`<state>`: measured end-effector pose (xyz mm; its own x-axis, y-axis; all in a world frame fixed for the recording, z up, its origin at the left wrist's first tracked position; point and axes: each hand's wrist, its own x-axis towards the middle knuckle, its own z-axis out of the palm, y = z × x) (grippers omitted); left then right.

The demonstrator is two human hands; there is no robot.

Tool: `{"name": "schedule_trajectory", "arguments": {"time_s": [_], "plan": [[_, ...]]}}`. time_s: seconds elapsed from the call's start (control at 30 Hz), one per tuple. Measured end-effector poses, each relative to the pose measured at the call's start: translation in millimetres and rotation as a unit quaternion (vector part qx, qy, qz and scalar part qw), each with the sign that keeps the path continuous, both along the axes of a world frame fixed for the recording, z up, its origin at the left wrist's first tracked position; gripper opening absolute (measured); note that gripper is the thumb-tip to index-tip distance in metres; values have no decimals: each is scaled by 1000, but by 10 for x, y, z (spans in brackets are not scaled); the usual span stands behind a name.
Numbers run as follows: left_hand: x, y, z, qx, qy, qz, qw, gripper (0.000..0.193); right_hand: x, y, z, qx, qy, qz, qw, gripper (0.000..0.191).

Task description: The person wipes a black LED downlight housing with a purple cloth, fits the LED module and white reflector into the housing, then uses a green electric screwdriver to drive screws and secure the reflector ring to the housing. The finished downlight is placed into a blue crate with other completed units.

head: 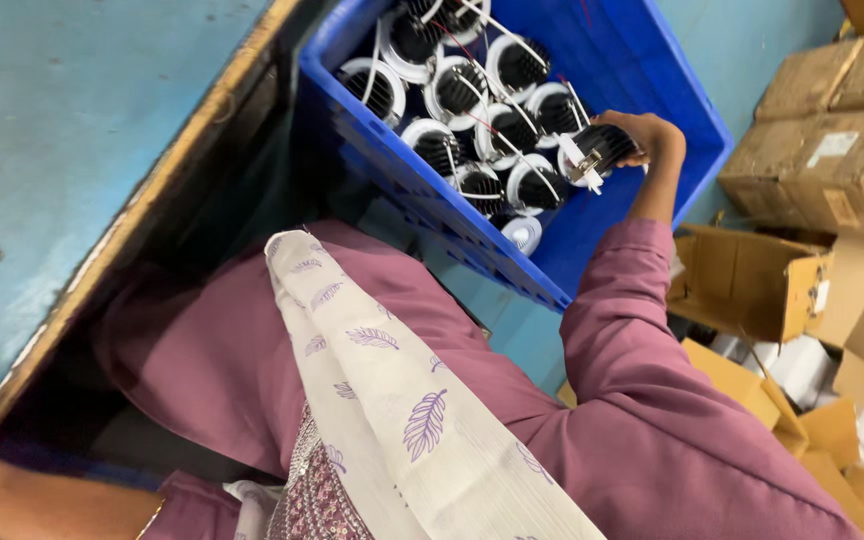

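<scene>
My right hand [652, 138] reaches into a blue plastic crate [432, 200] and grips a round downlight fixture [597, 152] with a black finned body and a white rim. Several more such fixtures [472, 100] lie packed in the crate, with metal spring clips and thin red wires showing. My right arm wears a mauve sleeve [632, 330]. My left hand is out of sight; only a bit of mauve sleeve shows at the bottom left. A cream scarf with purple leaf prints [392, 400] hangs down my front.
A blue worktop [62, 130] with a wooden edge [152, 200] runs along the left. Stacked brown cardboard boxes [832, 130] stand at the right. Open and flattened small cartons with white inserts [782, 340] litter the floor at lower right.
</scene>
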<state>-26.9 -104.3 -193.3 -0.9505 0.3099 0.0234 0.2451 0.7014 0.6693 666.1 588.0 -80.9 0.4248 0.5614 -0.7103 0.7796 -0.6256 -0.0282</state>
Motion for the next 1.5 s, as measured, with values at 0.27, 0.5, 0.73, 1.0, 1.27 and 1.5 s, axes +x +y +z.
{"name": "schedule_trajectory", "arguments": {"time_s": [0.27, 0.5, 0.73, 1.0, 1.27, 1.5], "plan": [[1530, -371, -168, -192, -253, 32, 948, 28, 184, -432, -256, -180, 140, -102, 968, 49], [2431, -375, -155, -254, -396, 11, 883, 28, 123, -584, -349, -345, 3, -6, 939, 53], [2429, -364, -142, -265, -414, 9, 871, 29, 153, -811, -614, -350, -24, -8, 936, 63], [2406, -384, -143, -268, -426, 8, 864, 29, 73, -1020, -824, -326, -110, 62, 937, 85], [2418, -357, -152, -268, -426, 3, 864, 29, -45, -1170, -916, -329, -102, -65, 937, 76], [2464, -305, -137, -265, -432, 7, 862, 30, -88, -1328, -963, -308, -34, -115, 944, 83]]}}
